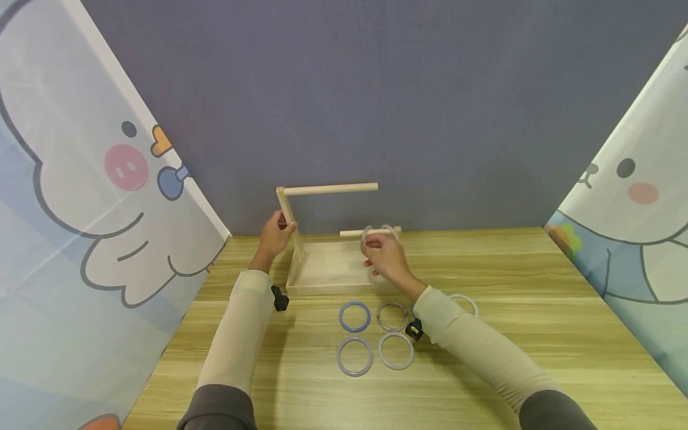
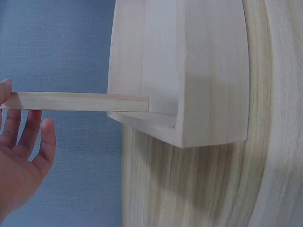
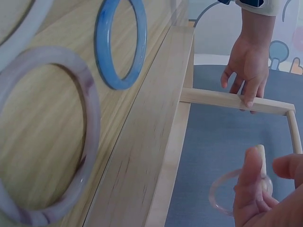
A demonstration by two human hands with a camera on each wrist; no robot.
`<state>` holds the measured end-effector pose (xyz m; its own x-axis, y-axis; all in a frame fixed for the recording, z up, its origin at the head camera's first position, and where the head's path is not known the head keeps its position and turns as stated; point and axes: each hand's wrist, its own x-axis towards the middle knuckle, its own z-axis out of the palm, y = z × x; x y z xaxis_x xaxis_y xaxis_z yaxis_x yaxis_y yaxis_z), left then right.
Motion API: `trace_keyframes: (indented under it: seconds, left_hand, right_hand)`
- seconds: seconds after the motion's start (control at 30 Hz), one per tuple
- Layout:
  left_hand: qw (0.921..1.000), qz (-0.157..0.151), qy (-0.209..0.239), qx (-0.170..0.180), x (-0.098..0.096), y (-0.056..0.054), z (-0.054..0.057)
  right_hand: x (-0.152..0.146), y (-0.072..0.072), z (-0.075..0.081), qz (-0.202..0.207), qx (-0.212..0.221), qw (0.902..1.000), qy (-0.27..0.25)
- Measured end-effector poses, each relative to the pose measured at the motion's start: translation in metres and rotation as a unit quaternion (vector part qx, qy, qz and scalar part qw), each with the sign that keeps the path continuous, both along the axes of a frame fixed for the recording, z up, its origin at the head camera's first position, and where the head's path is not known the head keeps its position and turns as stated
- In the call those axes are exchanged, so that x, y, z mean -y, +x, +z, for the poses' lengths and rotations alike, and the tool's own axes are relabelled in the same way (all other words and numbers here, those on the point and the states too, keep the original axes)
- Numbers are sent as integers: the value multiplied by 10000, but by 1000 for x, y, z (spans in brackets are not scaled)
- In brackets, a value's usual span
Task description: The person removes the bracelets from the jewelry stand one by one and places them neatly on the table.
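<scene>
A wooden stand has a shallow base tray (image 1: pixel 328 291), an upright post (image 1: pixel 286 206) at its left and a long top rod (image 1: pixel 330 189). My left hand (image 1: pixel 275 239) grips the upright post, thumb on one side and fingers on the other. A lower wooden rod (image 1: pixel 349 233) passes through two pale bangles. My right hand (image 1: pixel 388 261) is at this rod and pinches the left bangle (image 1: pixel 362 237); the other bangle (image 1: pixel 388 226) hangs just to the right. How the lower rod is supported is hidden behind my right hand.
In front of the stand lie a blue bangle (image 1: pixel 355 329), a mottled bangle (image 1: pixel 392 329), a lilac bangle (image 1: pixel 355 373) and a white bangle (image 1: pixel 396 366). Another white bangle (image 1: pixel 470 300) is partly behind my right forearm. A grey wall (image 1: pixel 457 119) rises behind the table.
</scene>
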<state>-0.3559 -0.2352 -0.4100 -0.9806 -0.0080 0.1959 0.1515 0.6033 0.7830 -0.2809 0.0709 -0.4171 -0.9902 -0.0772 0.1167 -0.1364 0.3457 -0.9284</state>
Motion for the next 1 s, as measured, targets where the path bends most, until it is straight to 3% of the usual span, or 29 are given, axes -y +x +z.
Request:
trace_keyframes:
  seconds: [0.17, 0.47, 1.0]
  left_hand:
    - [10000, 30, 59, 7, 0, 0, 0]
    - [9999, 27, 99, 61, 1, -1, -2]
    - [10000, 36, -34, -7, 1, -2, -2]
  right_hand:
    - [4, 1, 1, 242, 126, 9994, -211]
    - [5, -2, -2, -17, 76, 9999, -146]
    - [12, -1, 2, 30, 273, 9992, -290]
